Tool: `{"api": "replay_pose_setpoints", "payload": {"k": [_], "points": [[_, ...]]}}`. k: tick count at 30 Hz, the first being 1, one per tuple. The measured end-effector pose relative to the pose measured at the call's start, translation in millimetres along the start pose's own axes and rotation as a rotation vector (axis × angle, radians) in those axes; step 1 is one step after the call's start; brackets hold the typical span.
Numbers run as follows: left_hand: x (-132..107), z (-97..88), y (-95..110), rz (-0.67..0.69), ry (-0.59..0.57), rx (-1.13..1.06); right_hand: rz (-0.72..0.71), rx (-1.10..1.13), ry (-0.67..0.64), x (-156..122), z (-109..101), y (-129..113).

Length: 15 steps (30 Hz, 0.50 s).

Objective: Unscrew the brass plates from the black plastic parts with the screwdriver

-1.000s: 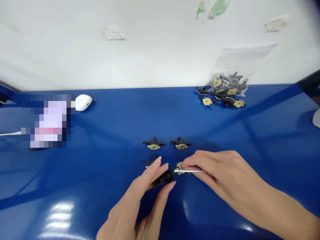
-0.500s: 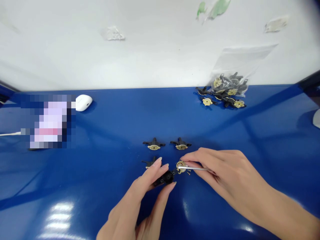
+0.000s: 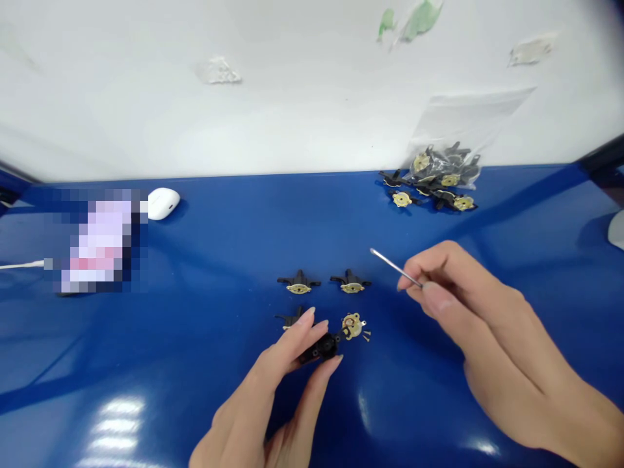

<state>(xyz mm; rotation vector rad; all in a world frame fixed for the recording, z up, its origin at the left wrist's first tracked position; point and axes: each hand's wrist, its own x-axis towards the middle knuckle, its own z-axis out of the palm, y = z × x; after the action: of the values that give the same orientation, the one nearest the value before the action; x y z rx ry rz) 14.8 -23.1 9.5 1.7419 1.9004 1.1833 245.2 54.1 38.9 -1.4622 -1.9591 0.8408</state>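
Observation:
My left hand (image 3: 287,383) pinches a small black plastic part (image 3: 322,347) between thumb and fingers, just above the blue table (image 3: 195,338). A brass disc (image 3: 351,324) lies right beside that part, with tiny screws (image 3: 366,335) next to it. My right hand (image 3: 468,305) is raised to the right and grips a thin metal rod (image 3: 390,263), whose tip points up and left. Two assembled black-and-brass pieces (image 3: 299,284) (image 3: 350,283) stand just behind, and another black piece (image 3: 291,318) sits partly hidden by my left fingers.
A clear bag with several black-and-brass pieces (image 3: 441,175) leans on the white wall at the back right. A white oval case (image 3: 162,202) and a blurred-out object (image 3: 97,240) with a white cable (image 3: 22,264) lie at the left.
My right hand has lifted the metal rod up and to the right, away from the brass disc, which now lies uncovered. My left hand has stayed put.

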Motion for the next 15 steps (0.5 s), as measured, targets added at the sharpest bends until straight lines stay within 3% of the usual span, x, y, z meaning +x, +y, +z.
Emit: {"api": "replay_pose_setpoints", "payload": {"k": [5,15], "points": [[0,-0.8,-1,-0.015,-0.019,-0.021,0.055,-0.215,0.117,4,6,10],[-2,2.8,2,-0.036,0.002,-0.034,0.022,-0.466,0.053,4,17,25]]}}
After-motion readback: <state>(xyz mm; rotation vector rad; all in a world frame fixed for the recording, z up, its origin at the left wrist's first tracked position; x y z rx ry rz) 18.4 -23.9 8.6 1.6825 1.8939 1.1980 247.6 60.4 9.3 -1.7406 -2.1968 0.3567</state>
